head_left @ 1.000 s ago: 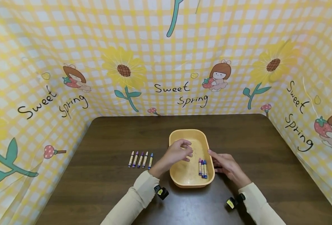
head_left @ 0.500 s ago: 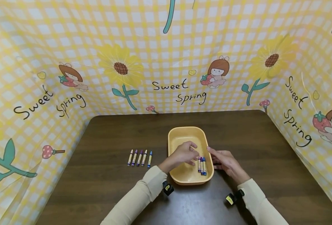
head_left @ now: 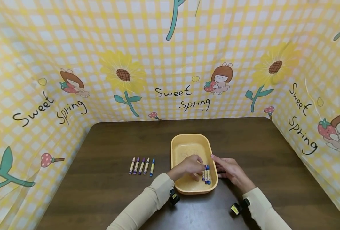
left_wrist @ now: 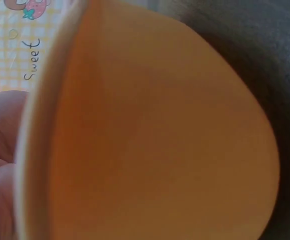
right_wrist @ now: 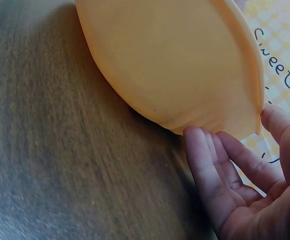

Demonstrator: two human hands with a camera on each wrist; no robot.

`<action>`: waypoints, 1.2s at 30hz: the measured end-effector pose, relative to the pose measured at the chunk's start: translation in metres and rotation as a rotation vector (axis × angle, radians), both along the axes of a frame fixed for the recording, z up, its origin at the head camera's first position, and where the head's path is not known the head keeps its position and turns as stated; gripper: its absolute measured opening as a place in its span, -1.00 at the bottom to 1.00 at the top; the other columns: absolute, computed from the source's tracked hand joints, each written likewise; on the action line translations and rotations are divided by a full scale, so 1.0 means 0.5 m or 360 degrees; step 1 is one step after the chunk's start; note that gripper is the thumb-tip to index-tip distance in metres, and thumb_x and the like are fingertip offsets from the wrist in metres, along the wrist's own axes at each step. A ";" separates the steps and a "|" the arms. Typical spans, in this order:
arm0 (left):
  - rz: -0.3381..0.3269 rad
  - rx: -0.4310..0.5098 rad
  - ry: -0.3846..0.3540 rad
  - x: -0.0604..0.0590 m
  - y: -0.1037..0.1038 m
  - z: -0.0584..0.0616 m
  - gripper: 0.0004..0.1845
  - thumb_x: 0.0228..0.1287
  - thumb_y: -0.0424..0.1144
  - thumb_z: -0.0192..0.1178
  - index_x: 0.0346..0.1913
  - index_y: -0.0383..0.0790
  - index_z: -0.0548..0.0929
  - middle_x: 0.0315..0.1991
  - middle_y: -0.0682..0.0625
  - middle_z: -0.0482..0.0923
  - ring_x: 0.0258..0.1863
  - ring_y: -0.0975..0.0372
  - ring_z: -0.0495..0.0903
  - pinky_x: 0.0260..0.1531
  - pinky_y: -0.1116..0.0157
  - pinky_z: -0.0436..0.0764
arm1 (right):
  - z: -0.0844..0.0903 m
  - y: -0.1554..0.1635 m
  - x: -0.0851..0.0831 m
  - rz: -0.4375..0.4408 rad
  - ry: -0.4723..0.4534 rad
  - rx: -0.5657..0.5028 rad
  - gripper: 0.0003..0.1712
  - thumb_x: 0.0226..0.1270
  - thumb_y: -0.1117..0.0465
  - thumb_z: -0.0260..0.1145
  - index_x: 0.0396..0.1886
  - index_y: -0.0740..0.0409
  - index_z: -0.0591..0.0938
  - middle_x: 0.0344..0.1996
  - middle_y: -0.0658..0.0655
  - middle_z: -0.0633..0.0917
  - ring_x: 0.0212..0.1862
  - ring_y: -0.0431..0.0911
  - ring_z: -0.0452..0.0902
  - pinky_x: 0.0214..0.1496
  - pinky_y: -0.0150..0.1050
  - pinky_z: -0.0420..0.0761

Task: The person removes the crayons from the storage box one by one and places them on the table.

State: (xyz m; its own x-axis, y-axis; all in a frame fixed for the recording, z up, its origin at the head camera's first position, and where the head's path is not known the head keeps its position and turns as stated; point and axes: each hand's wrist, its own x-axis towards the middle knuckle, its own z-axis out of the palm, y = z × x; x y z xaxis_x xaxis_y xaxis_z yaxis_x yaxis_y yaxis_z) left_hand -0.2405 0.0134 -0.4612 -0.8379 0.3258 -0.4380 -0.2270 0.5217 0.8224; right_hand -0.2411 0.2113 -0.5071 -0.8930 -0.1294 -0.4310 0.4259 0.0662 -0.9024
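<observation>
1. Left hand (head_left: 190,166) lower than before, down inside yellow tray (head_left: 190,149), lower centre of frame, at upper ends of three crayons (head_left: 208,175); can't tell if it's grasping one.
2. Right hand (head_left: 231,170) unchanged: loosely extended, touching tray's right rim and outer wall, not clasping.
3. Five-crayon row (head_left: 141,166), left of centre, unmoved.

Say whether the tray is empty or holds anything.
Not empty: the head view shows three crayons in the tray, near its right wall; much of its floor is bare.
</observation>
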 end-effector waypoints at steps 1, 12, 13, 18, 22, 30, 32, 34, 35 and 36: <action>0.0003 0.0001 -0.0009 0.002 0.001 -0.002 -0.82 0.31 -0.39 0.23 -0.09 -0.31 0.49 -0.32 -0.23 0.68 -0.47 0.05 0.71 -0.35 0.16 0.82 | -0.002 0.000 0.000 0.0001 0.0000 -0.0003 -0.43 0.38 -0.16 0.36 -0.07 0.32 0.71 -0.37 0.04 0.78 -0.28 -0.13 0.70 -0.22 -0.21 0.78; 0.0003 -0.0105 0.0043 -0.001 0.011 -0.009 -0.66 0.26 -0.46 0.23 -0.62 -0.18 0.40 -0.50 -0.09 0.57 -0.58 0.04 0.72 -0.39 0.18 0.81 | -0.002 -0.002 -0.003 -0.0003 0.0015 -0.0012 -0.43 0.40 -0.14 0.34 -0.05 0.34 0.70 -0.36 0.05 0.79 -0.27 -0.14 0.71 -0.22 -0.21 0.77; -0.0006 -0.0134 0.0060 -0.002 0.012 -0.010 -0.64 0.25 -0.47 0.23 -0.65 -0.17 0.38 -0.51 -0.09 0.57 -0.56 0.02 0.75 -0.40 0.18 0.81 | -0.003 -0.002 -0.003 -0.0007 0.0011 -0.0012 -0.43 0.40 -0.14 0.34 -0.05 0.34 0.70 -0.36 0.04 0.78 -0.27 -0.14 0.71 -0.22 -0.21 0.77; 0.0000 -0.0217 0.0102 -0.003 0.024 -0.013 -0.63 0.18 -0.54 0.21 -0.70 -0.20 0.39 -0.54 -0.16 0.64 -0.49 -0.06 0.78 -0.42 0.17 0.81 | -0.004 -0.001 -0.003 -0.0023 -0.0005 0.0005 -0.44 0.38 -0.15 0.36 -0.09 0.31 0.72 -0.38 0.02 0.78 -0.28 -0.15 0.70 -0.24 -0.23 0.77; 0.0011 -0.0291 0.0159 -0.002 0.034 -0.013 -0.63 0.12 -0.59 0.18 -0.72 -0.20 0.38 -0.56 -0.24 0.68 -0.51 -0.07 0.78 -0.49 0.17 0.79 | -0.002 0.000 -0.002 -0.0022 -0.0010 0.0009 -0.47 0.37 -0.15 0.36 -0.13 0.27 0.73 -0.39 0.01 0.77 -0.29 -0.15 0.70 -0.25 -0.23 0.77; 0.0003 -0.0402 0.0301 -0.003 0.050 -0.013 -0.69 0.13 -0.59 0.19 -0.63 -0.24 0.39 -0.71 -0.12 0.54 -0.63 -0.02 0.74 -0.63 0.21 0.74 | -0.001 0.001 -0.002 -0.0019 0.0004 -0.0008 -0.45 0.38 -0.15 0.36 -0.07 0.30 0.73 -0.36 0.02 0.79 -0.27 -0.15 0.71 -0.22 -0.22 0.78; -0.0006 -0.0422 0.0323 -0.003 0.052 -0.013 -0.71 0.14 -0.57 0.21 -0.62 -0.26 0.41 -0.73 -0.09 0.50 -0.65 -0.01 0.74 -0.66 0.23 0.73 | -0.003 0.000 -0.001 -0.0025 -0.0001 -0.0007 -0.44 0.38 -0.15 0.36 -0.07 0.30 0.73 -0.35 0.02 0.79 -0.27 -0.15 0.71 -0.22 -0.22 0.78; -0.0015 -0.0442 0.0345 -0.001 0.053 -0.013 -0.72 0.16 -0.55 0.23 -0.60 -0.27 0.43 -0.71 -0.10 0.51 -0.66 0.01 0.73 -0.67 0.24 0.72 | -0.005 -0.001 0.001 -0.0029 -0.0002 -0.0005 -0.43 0.37 -0.15 0.36 -0.07 0.32 0.73 -0.35 0.03 0.79 -0.27 -0.15 0.71 -0.23 -0.22 0.78; -0.0013 -0.0442 0.0360 0.000 0.053 -0.014 -0.73 0.15 -0.56 0.23 -0.60 -0.27 0.43 -0.69 -0.11 0.51 -0.67 0.01 0.73 -0.67 0.23 0.72 | -0.006 -0.002 0.001 -0.0032 -0.0004 -0.0005 -0.43 0.37 -0.16 0.36 -0.07 0.32 0.73 -0.35 0.03 0.79 -0.28 -0.15 0.70 -0.24 -0.22 0.77; -0.0008 -0.0438 0.0373 0.001 0.053 -0.016 -0.73 0.14 -0.56 0.23 -0.59 -0.27 0.42 -0.68 -0.12 0.52 -0.68 0.00 0.72 -0.68 0.23 0.72 | -0.006 -0.003 0.002 -0.0034 -0.0001 -0.0002 -0.43 0.37 -0.15 0.36 -0.07 0.33 0.73 -0.35 0.03 0.79 -0.28 -0.15 0.70 -0.25 -0.23 0.77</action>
